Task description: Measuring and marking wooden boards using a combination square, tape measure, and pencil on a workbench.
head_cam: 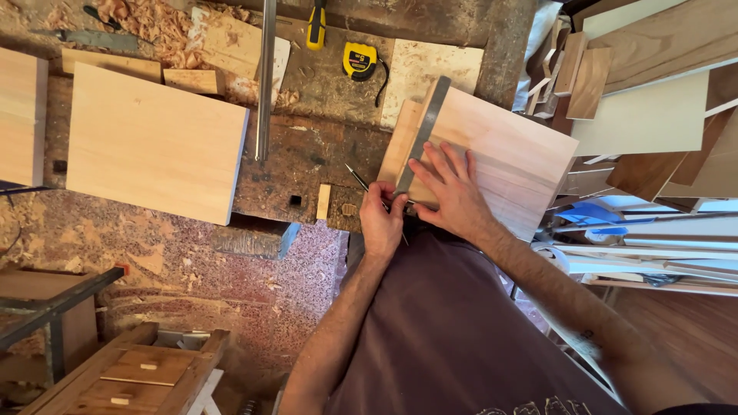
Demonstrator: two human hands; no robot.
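A pale wooden board (pixel 507 154) is laid at the near edge of the workbench (pixel 323 154), its right part overhanging the bench. A steel ruler (pixel 423 131) is set along the board's left edge, running from the far end towards the person. The right hand (pixel 453 188) is spread flat, fingers apart, and pressed on both the board and the ruler's near end. The left hand (pixel 382 219) is closed around a pencil (pixel 360 181), whose point is held just beside the ruler's lower end; the pencil's far tip is seen slanting up and to the left. The two hands are placed close together, nearly touching.

On the bench farther away, a yellow tape measure (pixel 360 60) is seen near a yellow-handled tool (pixel 316 27). A long metal bar (pixel 266 77) is laid across the bench, and a larger pale panel (pixel 154 142) is rested to its left. Wood shavings (pixel 154 23) are scattered at the far left corner. To the right of the bench, offcuts and boards (pixel 653 115) are stacked. Below, on the speckled floor, a wooden frame (pixel 138 373) is stood.
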